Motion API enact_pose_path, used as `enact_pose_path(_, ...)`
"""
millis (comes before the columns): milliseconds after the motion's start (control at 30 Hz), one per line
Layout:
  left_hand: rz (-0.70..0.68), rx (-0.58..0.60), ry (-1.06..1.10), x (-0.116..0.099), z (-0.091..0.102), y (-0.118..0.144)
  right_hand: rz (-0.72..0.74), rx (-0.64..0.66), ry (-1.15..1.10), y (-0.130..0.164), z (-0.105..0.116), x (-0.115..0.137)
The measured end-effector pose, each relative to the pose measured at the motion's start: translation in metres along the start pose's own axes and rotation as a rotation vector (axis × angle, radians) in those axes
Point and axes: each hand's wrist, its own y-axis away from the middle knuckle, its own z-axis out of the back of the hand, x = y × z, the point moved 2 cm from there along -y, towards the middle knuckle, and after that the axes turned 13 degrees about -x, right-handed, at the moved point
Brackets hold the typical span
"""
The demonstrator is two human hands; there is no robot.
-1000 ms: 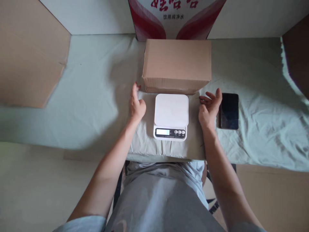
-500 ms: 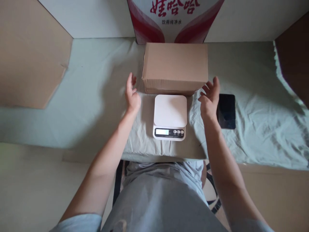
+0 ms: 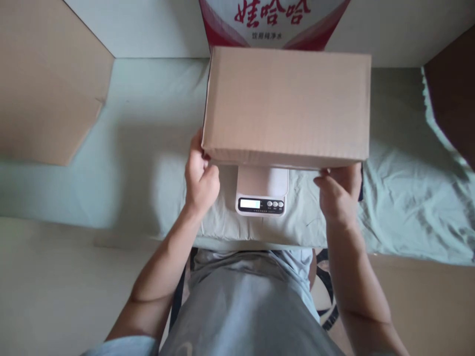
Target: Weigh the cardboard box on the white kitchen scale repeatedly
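**Box held above the scale**

From where I stand, the person has the cardboard box point(image 3: 287, 106) up off the cloth, one hand at each near bottom corner; the left hand point(image 3: 201, 179) is curled in under the left corner, the right hand point(image 3: 339, 194) cupped beneath the right one, fingers tucked out of sight under the base. The box hangs over the white kitchen scale point(image 3: 261, 195), hiding most of its platform; only the near strip, with the lit display and buttons, shows.

The box is far wider than the scale (that is my worry); set down off-centre, it could tip off the platform or come to rest partly on the green cloth point(image 3: 144, 163). The cloth is rumpled and looks soft, so the scale might rock. Held only at the near corners, the far edge might sag and knock the red-and-white carton point(image 3: 272, 22) behind.
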Motion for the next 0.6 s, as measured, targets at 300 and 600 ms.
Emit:
enact_pose_path(300, 0.085, -0.039, -0.024, 0.006, 0.017, 0.059, -0.093, -0.04, 0.055, 0.055, 0.019, -0.013)
enact_pose_path(600, 0.142, -0.026, -0.016, 0.022, 0.02, 0.061, -0.106, -0.011, 0.046, 0.058, 0.021, -0.02)
